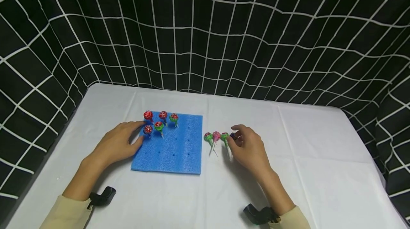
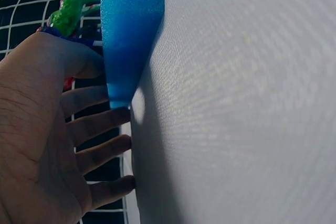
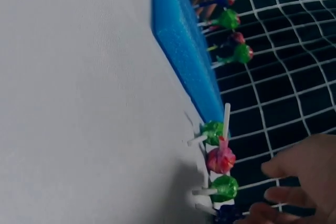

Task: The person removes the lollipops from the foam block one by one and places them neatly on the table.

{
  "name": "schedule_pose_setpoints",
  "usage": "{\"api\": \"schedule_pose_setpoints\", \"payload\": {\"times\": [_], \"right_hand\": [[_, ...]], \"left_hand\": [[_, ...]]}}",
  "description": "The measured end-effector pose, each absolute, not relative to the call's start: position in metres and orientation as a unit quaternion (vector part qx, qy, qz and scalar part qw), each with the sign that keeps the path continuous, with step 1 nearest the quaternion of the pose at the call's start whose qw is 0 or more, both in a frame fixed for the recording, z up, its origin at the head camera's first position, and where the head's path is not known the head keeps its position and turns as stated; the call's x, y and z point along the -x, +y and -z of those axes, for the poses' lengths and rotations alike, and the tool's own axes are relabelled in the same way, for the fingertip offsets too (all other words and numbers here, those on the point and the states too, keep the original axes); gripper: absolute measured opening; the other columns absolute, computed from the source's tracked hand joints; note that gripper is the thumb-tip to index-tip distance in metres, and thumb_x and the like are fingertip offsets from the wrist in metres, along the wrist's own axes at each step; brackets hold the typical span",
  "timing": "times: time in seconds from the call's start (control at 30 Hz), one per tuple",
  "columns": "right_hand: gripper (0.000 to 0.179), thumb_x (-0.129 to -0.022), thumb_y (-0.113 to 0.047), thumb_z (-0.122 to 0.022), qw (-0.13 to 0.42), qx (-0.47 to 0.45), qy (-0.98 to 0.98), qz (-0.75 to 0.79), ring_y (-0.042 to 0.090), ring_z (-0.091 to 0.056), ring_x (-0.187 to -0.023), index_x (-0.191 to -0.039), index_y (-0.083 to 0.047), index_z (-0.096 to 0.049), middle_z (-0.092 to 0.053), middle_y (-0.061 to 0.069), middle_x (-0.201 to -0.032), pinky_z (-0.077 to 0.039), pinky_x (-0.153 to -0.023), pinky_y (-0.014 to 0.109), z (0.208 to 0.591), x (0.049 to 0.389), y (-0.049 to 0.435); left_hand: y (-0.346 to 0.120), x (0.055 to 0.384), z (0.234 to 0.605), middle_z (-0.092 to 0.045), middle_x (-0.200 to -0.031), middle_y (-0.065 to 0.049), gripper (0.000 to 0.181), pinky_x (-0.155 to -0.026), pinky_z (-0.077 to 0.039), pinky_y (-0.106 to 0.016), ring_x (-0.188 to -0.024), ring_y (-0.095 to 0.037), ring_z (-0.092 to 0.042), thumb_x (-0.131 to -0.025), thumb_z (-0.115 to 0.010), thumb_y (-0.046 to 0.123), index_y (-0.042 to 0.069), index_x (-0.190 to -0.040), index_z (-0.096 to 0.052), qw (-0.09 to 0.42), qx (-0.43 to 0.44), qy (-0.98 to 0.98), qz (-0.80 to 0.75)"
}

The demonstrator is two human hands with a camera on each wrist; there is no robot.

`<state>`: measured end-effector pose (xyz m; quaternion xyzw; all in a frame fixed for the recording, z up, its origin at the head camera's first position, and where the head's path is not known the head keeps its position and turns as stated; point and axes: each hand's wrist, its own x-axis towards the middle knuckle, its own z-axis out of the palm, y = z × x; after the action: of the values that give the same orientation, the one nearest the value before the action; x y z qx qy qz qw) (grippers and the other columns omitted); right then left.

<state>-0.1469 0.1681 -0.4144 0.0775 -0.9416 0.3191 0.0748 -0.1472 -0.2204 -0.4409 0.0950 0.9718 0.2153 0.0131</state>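
My left hand (image 1: 116, 143) rests at the left edge of a blue foam board (image 1: 189, 161), its thumb and fingers spread and touching the board's side. Several wrapped lollipops stand upright in the board's far left part, among them a red lollipop (image 1: 148, 115) and a green-and-red lollipop (image 1: 158, 126). To the board's right, a row of lollipops lies on the cloth: a green lollipop (image 3: 212, 132), a pink lollipop (image 3: 221, 159), another green lollipop (image 3: 224, 188) and a dark blue lollipop (image 3: 228, 213). My right hand (image 1: 251, 150) hovers over the dark blue one, fingers loosely bent and apart, pinching nothing visible.
Small holes dot the blue board's near and right parts. A white cloth (image 1: 320, 172) covers the table. Behind and at the sides hangs a black curtain (image 1: 198, 37) with a white grid. Each wrist wears a black camera (image 1: 104, 196).
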Motion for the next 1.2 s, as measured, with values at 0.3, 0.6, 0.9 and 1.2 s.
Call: {"api": "schedule_pose_setpoints", "payload": {"times": [0.3,0.6,0.9,1.2], "right_hand": [[0.034,-0.093,-0.021,-0.070,0.105,-0.142,-0.918,-0.354,0.026,-0.067,-0.097,-0.124,-0.009,-0.066,-0.068,0.014,-0.113,-0.056,-0.085,0.041,0.421,0.149,0.154],[0.038,-0.094,-0.020,-0.070,0.075,-0.181,-0.898,-0.395,0.027,-0.071,-0.106,-0.130,-0.012,-0.061,-0.066,0.013,-0.123,-0.059,-0.094,0.045,0.418,0.155,0.137],[0.031,-0.093,-0.010,-0.068,0.084,-0.228,-0.873,-0.423,0.028,-0.072,-0.103,-0.123,-0.005,-0.065,-0.068,0.016,-0.118,-0.062,-0.088,0.041,0.423,0.157,0.112],[0.030,-0.093,-0.009,-0.069,0.063,-0.248,-0.859,-0.444,0.028,-0.071,-0.110,-0.122,-0.002,-0.066,-0.070,0.016,-0.119,-0.062,-0.091,0.040,0.418,0.156,0.080]], "left_hand": [[-0.219,0.147,0.441,-0.054,-0.149,-0.017,0.055,-0.114,-0.039,-0.065,-0.141,-0.042,-0.048,-0.098,-0.056,0.035,0.013,-0.147,-0.051,0.014,-0.097,0.971,-0.216],[-0.219,0.146,0.439,-0.054,-0.150,-0.017,0.055,-0.114,-0.039,-0.066,-0.141,-0.042,-0.047,-0.098,-0.055,0.035,0.013,-0.148,-0.050,0.018,-0.095,0.972,-0.213],[-0.223,0.145,0.437,-0.055,-0.149,-0.017,0.055,-0.114,-0.039,-0.065,-0.141,-0.042,-0.048,-0.098,-0.056,0.035,0.012,-0.147,-0.051,0.014,-0.094,0.973,-0.211],[-0.221,0.149,0.441,-0.055,-0.150,-0.015,0.055,-0.114,-0.039,-0.064,-0.141,-0.040,-0.048,-0.097,-0.056,0.036,0.014,-0.147,-0.051,0.014,-0.092,0.972,-0.214]]}}
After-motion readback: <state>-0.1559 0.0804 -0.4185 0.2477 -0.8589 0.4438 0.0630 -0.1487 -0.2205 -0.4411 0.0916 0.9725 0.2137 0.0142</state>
